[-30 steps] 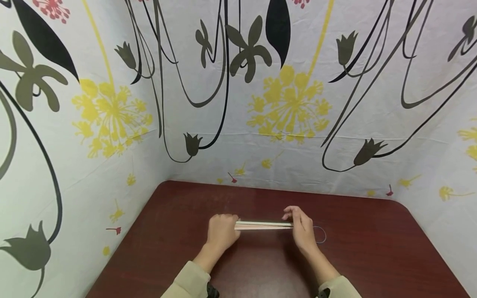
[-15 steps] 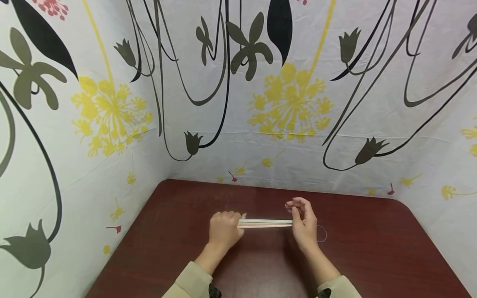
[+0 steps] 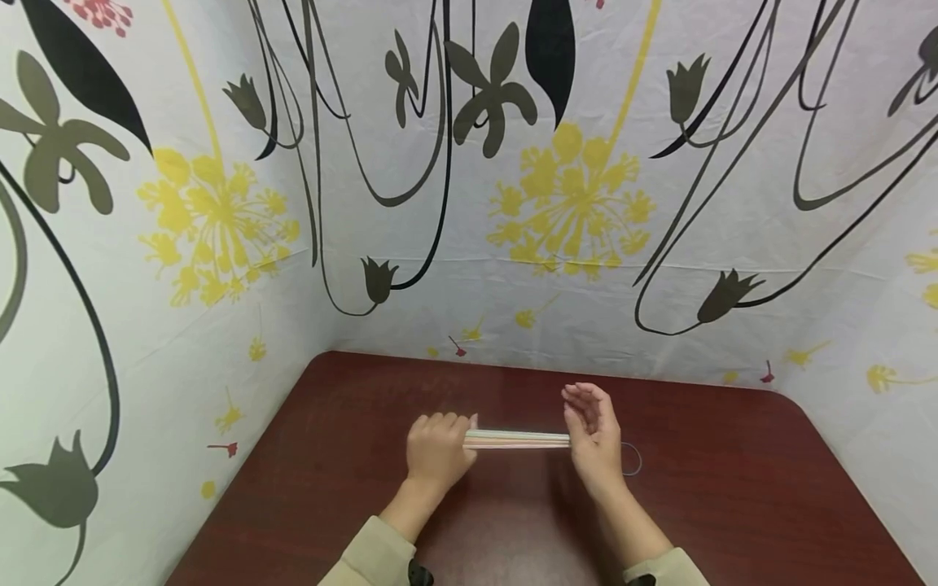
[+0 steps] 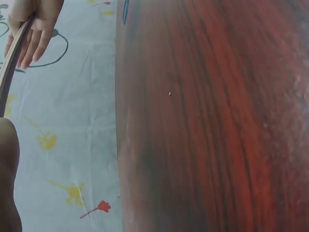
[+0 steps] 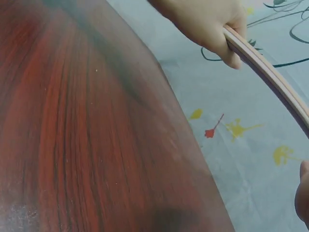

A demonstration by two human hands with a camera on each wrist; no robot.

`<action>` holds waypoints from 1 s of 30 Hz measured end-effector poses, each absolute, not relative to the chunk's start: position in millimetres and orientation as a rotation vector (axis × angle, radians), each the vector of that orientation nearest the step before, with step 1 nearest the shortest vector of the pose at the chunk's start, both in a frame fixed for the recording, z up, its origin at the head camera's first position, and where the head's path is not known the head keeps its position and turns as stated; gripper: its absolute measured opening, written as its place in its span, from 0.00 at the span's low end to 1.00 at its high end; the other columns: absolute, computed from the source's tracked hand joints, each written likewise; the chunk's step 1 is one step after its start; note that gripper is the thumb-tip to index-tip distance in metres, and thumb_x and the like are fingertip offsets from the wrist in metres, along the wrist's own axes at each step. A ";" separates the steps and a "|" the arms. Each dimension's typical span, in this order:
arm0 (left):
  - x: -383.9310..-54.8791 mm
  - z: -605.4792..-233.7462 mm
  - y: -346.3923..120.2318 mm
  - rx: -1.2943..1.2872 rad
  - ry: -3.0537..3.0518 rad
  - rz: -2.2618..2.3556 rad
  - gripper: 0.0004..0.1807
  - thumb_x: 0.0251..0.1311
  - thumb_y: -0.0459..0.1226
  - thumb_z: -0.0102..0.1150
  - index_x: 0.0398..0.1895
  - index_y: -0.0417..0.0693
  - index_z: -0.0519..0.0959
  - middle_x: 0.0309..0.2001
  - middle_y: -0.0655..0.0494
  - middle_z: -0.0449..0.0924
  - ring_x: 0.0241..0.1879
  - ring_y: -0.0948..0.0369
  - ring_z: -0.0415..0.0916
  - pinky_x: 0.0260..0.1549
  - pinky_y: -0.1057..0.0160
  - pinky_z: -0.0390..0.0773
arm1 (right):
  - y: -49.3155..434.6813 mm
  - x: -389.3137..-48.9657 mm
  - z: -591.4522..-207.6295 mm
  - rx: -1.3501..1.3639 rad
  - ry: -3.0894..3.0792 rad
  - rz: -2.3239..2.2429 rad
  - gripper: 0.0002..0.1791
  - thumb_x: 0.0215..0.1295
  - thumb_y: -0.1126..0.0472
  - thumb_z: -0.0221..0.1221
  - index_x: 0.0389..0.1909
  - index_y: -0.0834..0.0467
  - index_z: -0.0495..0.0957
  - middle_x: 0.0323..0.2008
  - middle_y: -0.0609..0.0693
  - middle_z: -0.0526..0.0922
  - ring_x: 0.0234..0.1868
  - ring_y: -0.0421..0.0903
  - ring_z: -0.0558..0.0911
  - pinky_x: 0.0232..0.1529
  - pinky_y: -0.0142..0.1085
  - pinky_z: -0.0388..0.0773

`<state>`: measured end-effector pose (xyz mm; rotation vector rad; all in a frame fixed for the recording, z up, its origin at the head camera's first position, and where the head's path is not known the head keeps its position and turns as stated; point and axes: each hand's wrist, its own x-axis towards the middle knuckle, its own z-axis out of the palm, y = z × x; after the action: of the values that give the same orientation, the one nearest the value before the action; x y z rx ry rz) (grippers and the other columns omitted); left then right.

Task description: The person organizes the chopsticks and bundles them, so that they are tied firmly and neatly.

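Your left hand [image 3: 440,452] clamped on pale strip bundle [image 3: 517,440], left end; right hand [image 3: 597,443] touching right end, fingers loose.

I am looking into a screened-off place whose kind I cannot name: pale, creased cloth [image 3: 469,220] printed with yellow flowers [image 3: 575,207] and dark stems [image 3: 447,146] walls in the left, back and right of a reddish-brown, wood-grained worktop [image 3: 718,480] with rounded far corners. Whether it is in a home, an office or a lab, I cannot tell.
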<state>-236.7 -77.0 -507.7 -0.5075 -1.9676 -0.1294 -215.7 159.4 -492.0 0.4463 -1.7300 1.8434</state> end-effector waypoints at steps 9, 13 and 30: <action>-239.9 -501.2 -79.8 -0.529 -1.812 -0.136 0.29 0.71 0.47 0.50 0.08 0.52 0.61 0.09 0.61 0.59 0.09 0.61 0.57 0.12 0.67 0.55 | 158.1 -209.9 -488.6 0.342 -1.907 1.788 0.15 0.74 0.73 0.51 0.59 0.68 0.69 0.48 0.64 0.82 0.49 0.38 0.81 0.42 0.25 0.72; -240.5 -501.6 -80.0 -0.536 -1.821 -0.141 0.29 0.70 0.47 0.50 0.08 0.52 0.62 0.09 0.61 0.60 0.09 0.61 0.57 0.11 0.67 0.54 | 160.2 -206.6 -487.9 0.399 -1.955 1.762 0.12 0.75 0.72 0.50 0.56 0.68 0.71 0.42 0.64 0.83 0.45 0.39 0.84 0.41 0.26 0.75; -240.2 -504.9 -92.5 -0.512 -1.872 -0.121 0.28 0.69 0.40 0.42 0.06 0.52 0.61 0.07 0.60 0.62 0.08 0.61 0.58 0.11 0.65 0.56 | 176.9 -201.2 -488.0 0.300 -2.047 1.825 0.13 0.81 0.64 0.45 0.51 0.68 0.74 0.37 0.65 0.84 0.37 0.42 0.88 0.42 0.32 0.82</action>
<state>-240.2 -92.5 -504.9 -0.5118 -1.8722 -0.1210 -201.2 176.9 -488.0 0.3001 -2.0470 1.8246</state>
